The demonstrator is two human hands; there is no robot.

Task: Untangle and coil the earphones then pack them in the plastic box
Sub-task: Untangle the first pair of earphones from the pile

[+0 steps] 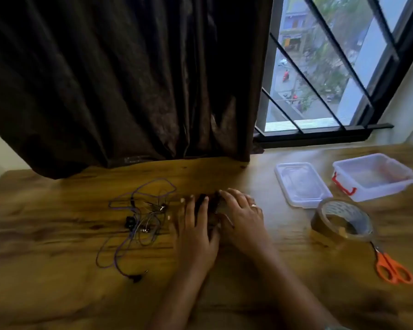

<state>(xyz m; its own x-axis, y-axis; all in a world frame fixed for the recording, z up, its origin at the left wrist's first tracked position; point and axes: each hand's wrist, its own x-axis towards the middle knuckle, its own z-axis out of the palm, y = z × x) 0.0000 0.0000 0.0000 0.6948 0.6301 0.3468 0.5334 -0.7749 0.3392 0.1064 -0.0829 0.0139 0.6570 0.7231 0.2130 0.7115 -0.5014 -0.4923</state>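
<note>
A tangle of purple and black earphones (138, 217) lies on the wooden table (57, 294), left of my hands. My left hand (196, 232) and my right hand (242, 219) rest side by side at the table's middle, fingers pressed down on a small dark bundle (202, 201) that looks like coiled cable. The hands and the blur hide most of it. A brownish strip (221, 206) shows under my right fingertips. The clear plastic box (377, 177) with red clips stands open at the far right, with its lid (302, 184) lying flat beside it.
A roll of brown packing tape (341, 220) stands right of my right hand. Orange-handled scissors (391, 265) lie near the right edge. A dark curtain (129, 79) hangs down to the table's back edge, and a barred window (332, 67) is at the back right.
</note>
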